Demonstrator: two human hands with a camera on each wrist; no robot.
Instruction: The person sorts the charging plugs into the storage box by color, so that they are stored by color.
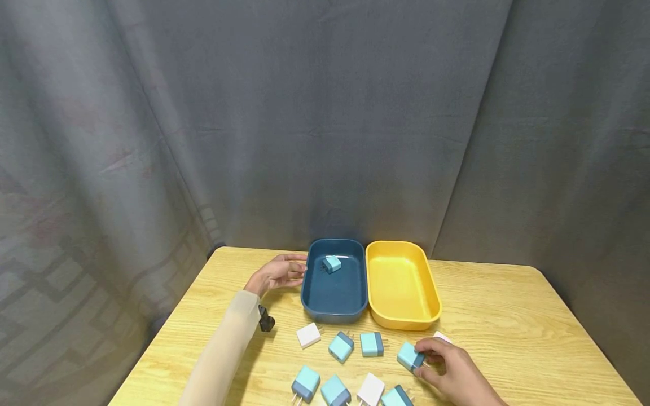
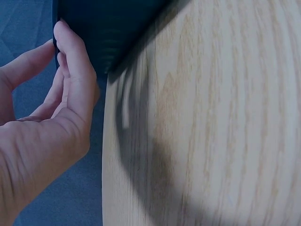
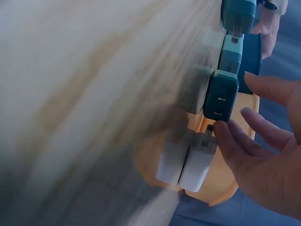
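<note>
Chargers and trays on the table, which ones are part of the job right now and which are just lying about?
In use:
right hand gripping a blue charger
left hand touching the blue tray
charger in the tray

Lying about:
yellow tray
white charger
loose blue chargers
black object

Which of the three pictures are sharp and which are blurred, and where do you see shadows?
Head view: sharp and evenly lit; the left hand at the blue tray casts only a soft shadow. Left wrist view: table grain is smeared, with a dark shadow under the tray. Right wrist view: heavy motion blur on the wood; the blue charger near the right hand is clearer.
</note>
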